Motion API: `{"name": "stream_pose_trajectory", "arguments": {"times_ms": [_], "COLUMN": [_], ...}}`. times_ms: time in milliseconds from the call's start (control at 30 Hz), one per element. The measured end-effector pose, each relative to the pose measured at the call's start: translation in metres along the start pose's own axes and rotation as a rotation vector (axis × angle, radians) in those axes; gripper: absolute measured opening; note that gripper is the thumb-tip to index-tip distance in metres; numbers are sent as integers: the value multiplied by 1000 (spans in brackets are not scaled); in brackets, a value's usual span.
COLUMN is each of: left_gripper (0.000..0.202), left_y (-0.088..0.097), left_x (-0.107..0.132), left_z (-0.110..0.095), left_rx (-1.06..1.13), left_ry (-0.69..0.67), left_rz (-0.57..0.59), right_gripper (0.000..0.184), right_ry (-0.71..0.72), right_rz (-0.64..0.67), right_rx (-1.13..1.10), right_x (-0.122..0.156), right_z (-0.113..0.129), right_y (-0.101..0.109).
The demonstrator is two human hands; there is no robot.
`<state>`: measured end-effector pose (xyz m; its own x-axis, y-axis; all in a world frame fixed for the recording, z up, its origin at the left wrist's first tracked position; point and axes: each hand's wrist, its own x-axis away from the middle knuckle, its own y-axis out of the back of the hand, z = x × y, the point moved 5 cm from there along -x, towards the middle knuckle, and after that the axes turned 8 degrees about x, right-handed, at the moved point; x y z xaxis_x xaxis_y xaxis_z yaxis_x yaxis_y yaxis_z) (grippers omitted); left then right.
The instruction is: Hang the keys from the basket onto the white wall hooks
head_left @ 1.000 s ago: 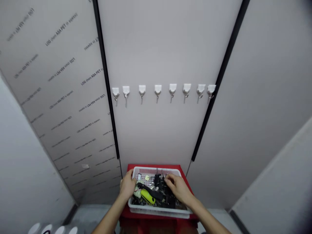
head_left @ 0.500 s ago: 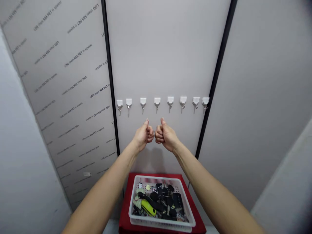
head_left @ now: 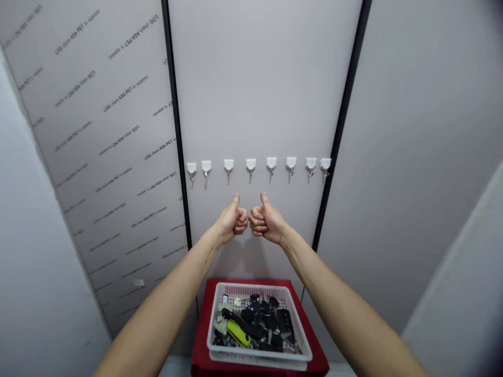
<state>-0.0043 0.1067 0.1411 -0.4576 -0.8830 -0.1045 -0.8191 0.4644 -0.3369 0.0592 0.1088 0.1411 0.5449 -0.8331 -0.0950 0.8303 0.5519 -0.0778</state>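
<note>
My left hand (head_left: pixel 233 219) is held out in front of the wall panel, fingers curled into a fist and thumb pointing up. Mirroring it, my right hand (head_left: pixel 268 219) makes the same thumb-up fist, knuckles almost meeting the left ones. Nothing shows in either hand. Just above them runs a row of several white adhesive hooks (head_left: pixel 250 165) with metal prongs, all bare. Below my hands is a white plastic basket (head_left: pixel 257 287) holding a jumble of keys and dark fobs (head_left: pixel 261 317), with a yellow-green oblong item (head_left: pixel 238 333) among them.
The basket rests on a red-covered stand (head_left: pixel 200 340) against the wall. Black vertical strips (head_left: pixel 345 115) border the light middle panel (head_left: pixel 259 78). On the left, a panel (head_left: pixel 118 131) carries printed lettering. A pale wall edge (head_left: pixel 451 283) stands at the right.
Both hands keep the same thumb-up pose. The view has shifted slightly, so the hooks and the right black strip appear a little further left.
</note>
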Motion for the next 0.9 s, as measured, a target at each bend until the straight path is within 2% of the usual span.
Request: {"name": "stream_pose_trajectory", "arguments": {"times_ms": [200,533,600,700,800,900], "left_gripper": [53,54,54,52,41,23], "left_y": [3,7,11,33,63,77], "left_x": [0,5,10,21,40,60], "left_z": [4,19,36,83,134,167], "left_rx": [-16,-35,-43,-158,-534,-970], "left_ry": [-14,23,44,111,115,56], "left_rz": [-30,-10,0,-97,-282,-360], "right_gripper": [51,51,51,49,42,31], "right_ry": [-15,-60,-91,-160,-190,-174], "right_rz": [10,77,57,-54,-251,-354], "right_rx": [-10,-6,37,184,530,943], "right_x": [-1,2,8,22,43,63], "right_z": [-6,-21,-36,-82,-135,-174], "right_y": [2,1,1,10,29,41]}}
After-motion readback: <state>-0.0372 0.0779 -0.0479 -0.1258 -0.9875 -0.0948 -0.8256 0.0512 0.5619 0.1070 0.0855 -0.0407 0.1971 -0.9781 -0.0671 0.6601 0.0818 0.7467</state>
